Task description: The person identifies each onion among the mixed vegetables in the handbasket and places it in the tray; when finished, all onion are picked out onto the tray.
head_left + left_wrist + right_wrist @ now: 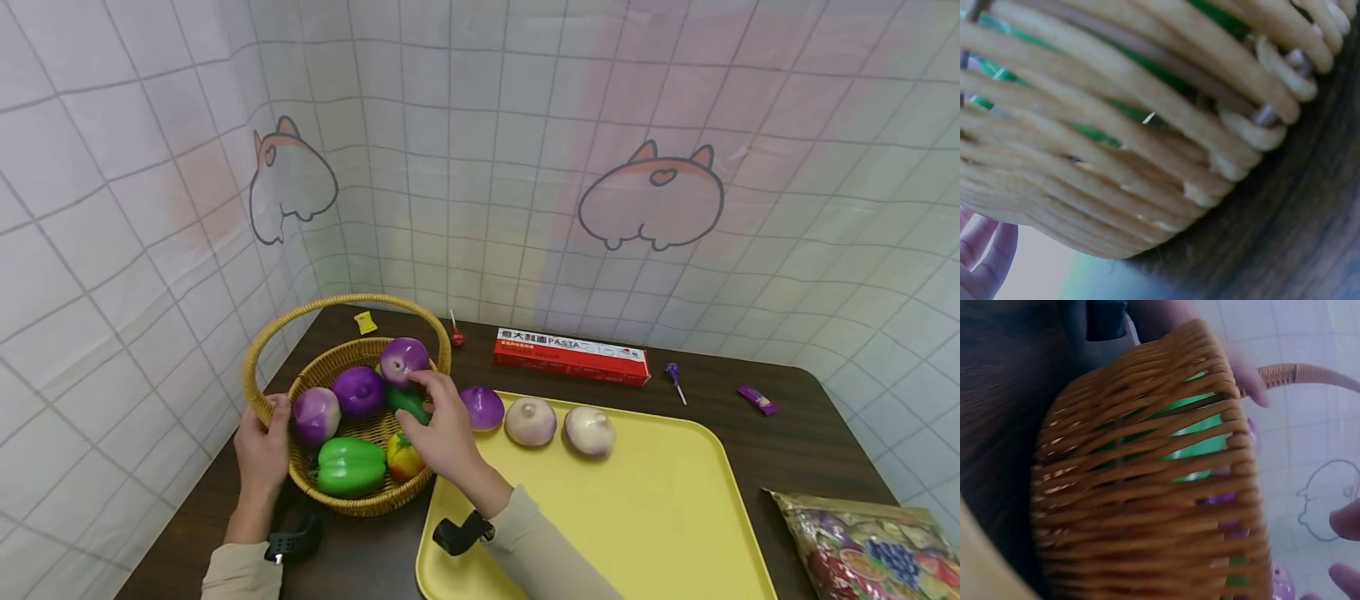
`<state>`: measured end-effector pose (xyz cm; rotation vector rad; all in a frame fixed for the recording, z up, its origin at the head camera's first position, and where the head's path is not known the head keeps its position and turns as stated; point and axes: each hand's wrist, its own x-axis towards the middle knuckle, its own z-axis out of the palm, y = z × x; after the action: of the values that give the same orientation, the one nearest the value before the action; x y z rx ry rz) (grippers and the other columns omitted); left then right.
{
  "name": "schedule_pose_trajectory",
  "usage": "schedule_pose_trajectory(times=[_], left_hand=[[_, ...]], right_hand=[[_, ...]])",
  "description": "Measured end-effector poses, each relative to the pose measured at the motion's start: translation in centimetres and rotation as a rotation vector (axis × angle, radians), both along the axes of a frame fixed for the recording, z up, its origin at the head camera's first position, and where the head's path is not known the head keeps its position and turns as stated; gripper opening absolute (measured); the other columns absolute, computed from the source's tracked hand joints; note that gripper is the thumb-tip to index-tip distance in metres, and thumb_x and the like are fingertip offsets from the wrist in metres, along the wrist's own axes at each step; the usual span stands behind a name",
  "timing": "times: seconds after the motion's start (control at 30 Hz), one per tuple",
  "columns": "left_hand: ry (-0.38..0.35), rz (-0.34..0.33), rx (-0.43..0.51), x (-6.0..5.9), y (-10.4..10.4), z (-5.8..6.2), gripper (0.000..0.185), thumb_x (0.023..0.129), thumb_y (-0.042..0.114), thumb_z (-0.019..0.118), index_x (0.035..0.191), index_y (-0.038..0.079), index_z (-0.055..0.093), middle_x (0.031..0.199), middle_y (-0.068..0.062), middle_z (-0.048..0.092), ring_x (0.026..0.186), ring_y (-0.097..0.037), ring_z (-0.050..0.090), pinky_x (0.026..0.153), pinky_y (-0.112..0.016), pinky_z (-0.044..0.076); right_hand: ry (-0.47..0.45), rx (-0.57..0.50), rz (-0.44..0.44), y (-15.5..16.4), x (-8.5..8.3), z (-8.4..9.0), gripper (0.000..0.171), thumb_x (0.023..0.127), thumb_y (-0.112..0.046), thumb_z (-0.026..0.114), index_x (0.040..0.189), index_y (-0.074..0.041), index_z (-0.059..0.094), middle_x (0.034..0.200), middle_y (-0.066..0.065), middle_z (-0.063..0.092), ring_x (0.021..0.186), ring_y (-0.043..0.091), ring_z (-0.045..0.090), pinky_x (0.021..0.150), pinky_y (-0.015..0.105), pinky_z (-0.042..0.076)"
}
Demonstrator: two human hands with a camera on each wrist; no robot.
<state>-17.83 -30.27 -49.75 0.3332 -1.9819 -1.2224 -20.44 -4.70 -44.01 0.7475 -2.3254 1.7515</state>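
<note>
A round wicker basket with a tall handle stands at the left of the table. My left hand grips its left side at the foot of the handle. Inside lie a green bell pepper, a dark green vegetable, a yellow-red fruit, a purple onion, a purple-white onion and another purple onion at the back right. Over the basket's right side, my right hand has its fingers spread, fingertips beside that back onion; contact is unclear. The left wrist view shows left-hand fingers outside the weave.
Right of the basket lies a yellow tray with a purple onion and two whitish onions along its back edge. Behind are a red pasta box, lollipops and wrapped candies. A printed bag sits at the right.
</note>
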Motion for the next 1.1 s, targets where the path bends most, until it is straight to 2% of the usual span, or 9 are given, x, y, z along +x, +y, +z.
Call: schedule_pose_trajectory(times=[0.17,0.3,0.57,0.8,0.9,1.1], left_hand=[[0.003,0.001,-0.002,-0.1,-0.1,-0.1,0.032,0.097,0.025,0.060,0.103,-0.006,0.065,0.091,0.026,0.049,0.088,-0.001,0.047,0.082,-0.021,0.033],[0.002,0.000,0.001,-0.1,0.0,-0.3,0.031,0.097,0.024,0.060,0.103,-0.006,0.065,0.093,0.022,0.049,0.089,-0.001,0.046,0.083,-0.022,0.033],[-0.002,-0.018,-0.038,-0.1,0.3,0.0,0.027,0.098,0.021,0.060,0.103,-0.005,0.064,0.096,0.000,0.057,0.087,-0.001,0.047,0.082,-0.030,0.036],[-0.006,-0.023,-0.049,-0.2,0.2,0.3,0.028,0.098,0.022,0.060,0.102,-0.006,0.064,0.098,-0.012,0.060,0.087,-0.003,0.047,0.081,-0.031,0.036],[-0.008,-0.021,-0.051,-0.2,0.1,0.3,0.028,0.098,0.022,0.060,0.102,-0.006,0.064,0.098,-0.010,0.059,0.088,-0.003,0.047,0.082,-0.031,0.036],[-0.018,-0.012,-0.025,0.1,0.0,0.4,0.030,0.097,0.025,0.060,0.104,-0.004,0.064,0.094,0.013,0.054,0.089,0.001,0.048,0.084,-0.030,0.037]], right_hand=[[0.003,0.056,-0.069,-1.8,-1.2,0.8,0.060,0.086,-0.017,0.069,0.140,-0.006,0.047,0.148,0.015,0.039,0.130,0.028,0.046,0.102,0.046,0.043],[0.000,0.106,-0.114,-2.9,-1.9,1.1,0.063,0.086,-0.021,0.070,0.143,-0.007,0.044,0.150,0.012,0.037,0.132,0.026,0.044,0.107,0.044,0.038],[-0.041,0.174,-0.169,-3.7,-3.4,0.7,0.073,0.086,-0.022,0.071,0.148,-0.009,0.037,0.155,0.015,0.027,0.134,0.031,0.042,0.106,0.046,0.038],[-0.079,0.244,-0.159,-4.0,-4.4,0.7,0.082,0.086,-0.027,0.073,0.153,-0.011,0.029,0.156,0.014,0.026,0.134,0.031,0.042,0.108,0.044,0.037],[-0.077,0.244,-0.164,-4.2,-4.4,0.7,0.079,0.085,-0.027,0.074,0.150,-0.013,0.033,0.151,0.010,0.032,0.128,0.028,0.047,0.105,0.041,0.040],[-0.056,0.248,-0.182,-4.6,-3.9,0.6,0.070,0.084,-0.026,0.075,0.144,-0.015,0.042,0.137,0.010,0.040,0.112,0.026,0.055,0.094,0.040,0.047]])
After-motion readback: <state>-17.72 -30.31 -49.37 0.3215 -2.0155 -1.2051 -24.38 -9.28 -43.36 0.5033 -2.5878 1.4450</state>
